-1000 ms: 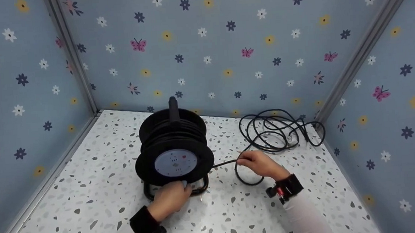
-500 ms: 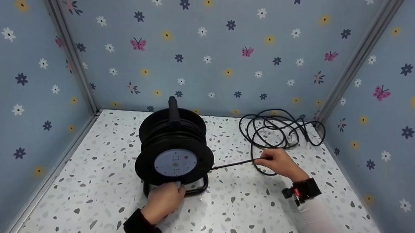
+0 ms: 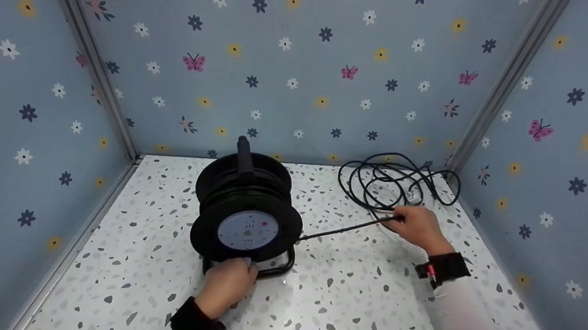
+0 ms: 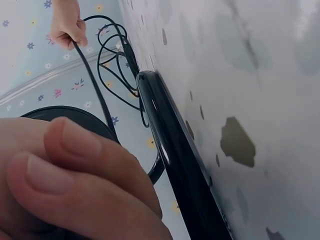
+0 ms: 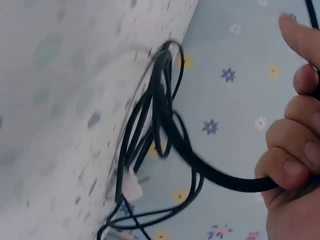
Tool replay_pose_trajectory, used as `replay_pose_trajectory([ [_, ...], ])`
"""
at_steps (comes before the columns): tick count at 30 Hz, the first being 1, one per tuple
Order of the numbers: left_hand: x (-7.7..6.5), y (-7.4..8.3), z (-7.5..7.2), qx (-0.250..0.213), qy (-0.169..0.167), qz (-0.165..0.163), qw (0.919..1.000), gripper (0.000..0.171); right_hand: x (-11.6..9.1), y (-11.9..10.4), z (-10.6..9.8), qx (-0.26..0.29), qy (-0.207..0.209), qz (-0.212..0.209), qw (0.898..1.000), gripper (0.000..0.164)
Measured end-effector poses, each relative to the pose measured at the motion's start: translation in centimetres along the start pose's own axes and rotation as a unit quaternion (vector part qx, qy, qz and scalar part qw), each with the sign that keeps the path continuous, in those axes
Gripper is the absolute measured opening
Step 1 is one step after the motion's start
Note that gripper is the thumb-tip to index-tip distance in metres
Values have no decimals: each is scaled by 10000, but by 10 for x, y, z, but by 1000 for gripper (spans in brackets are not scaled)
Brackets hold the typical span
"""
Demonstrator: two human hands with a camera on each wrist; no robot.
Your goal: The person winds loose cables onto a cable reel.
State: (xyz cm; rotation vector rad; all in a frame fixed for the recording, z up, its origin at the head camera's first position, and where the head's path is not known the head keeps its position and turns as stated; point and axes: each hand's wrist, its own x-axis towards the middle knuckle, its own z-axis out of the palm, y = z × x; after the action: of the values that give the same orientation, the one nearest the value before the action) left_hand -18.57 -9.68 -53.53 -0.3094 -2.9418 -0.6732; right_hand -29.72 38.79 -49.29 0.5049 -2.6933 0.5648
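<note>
A black cable reel (image 3: pixel 245 200) with a pale round socket panel stands on the speckled tabletop, its drum wound with black cable. My left hand (image 3: pixel 231 281) grips the lower front edge of the reel, above the tubular stand (image 3: pixel 279 271); its curled fingers (image 4: pixel 85 185) fill the left wrist view, and what exactly they hold there is hidden. A stretch of black cable (image 3: pixel 342 230) runs nearly straight from the reel to my right hand (image 3: pixel 419 226), which holds it in curled fingers. In the right wrist view the cable (image 5: pixel 225 181) leaves that fist toward the loose coils.
Loose coils of cable (image 3: pixel 355 182) lie at the back right, with a pale plug (image 3: pixel 413 195) among them. Blue flowered panels (image 3: pixel 289 74) enclose the table at the back and both sides. The reel's upright carrying handle (image 3: pixel 245 157) rises above the drum.
My right hand has moved right and slightly back, drawing out a longer straight stretch of cable; the small loop near it has shrunk away. The left hand has shifted slightly left along the reel.
</note>
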Motion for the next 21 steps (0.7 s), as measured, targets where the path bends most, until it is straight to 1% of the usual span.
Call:
replay_pose_trajectory([
  [2,-1,-1,0,69,161,61,9998,39,-1,6,-3,-215,428,116,9988,34],
  [3,-1,-1,1,86,233,81,9997,40,-1,9,-4,-175,604,206,9978,33],
  [6,-3,-1,2,164,467,195,9986,41,-4,14,-7,135,1042,445,9935,32],
  [9,-3,-1,2,226,511,229,9982,40,-6,19,-7,591,1326,579,9877,30],
  [12,-3,-1,2,277,462,193,9984,39,-10,25,-5,1125,1447,947,9785,31],
  [16,-4,-2,2,281,449,153,9985,39,-14,33,-4,1702,1368,1473,9647,34],
  [17,-4,-2,2,282,489,181,9982,39,-16,35,-4,1729,1350,1471,9645,35],
  [18,-4,-2,2,300,563,244,9977,39,-17,36,-5,1690,1369,1355,9666,35],
  [19,-5,-2,2,318,622,289,9971,40,-17,37,-6,1554,1411,1104,9715,36],
  [20,-5,-3,3,353,701,338,9963,40,-17,39,-8,1354,1481,748,9768,37],
  [21,-6,-3,3,396,774,380,9955,41,-18,40,-10,1057,1607,297,9809,40],
])
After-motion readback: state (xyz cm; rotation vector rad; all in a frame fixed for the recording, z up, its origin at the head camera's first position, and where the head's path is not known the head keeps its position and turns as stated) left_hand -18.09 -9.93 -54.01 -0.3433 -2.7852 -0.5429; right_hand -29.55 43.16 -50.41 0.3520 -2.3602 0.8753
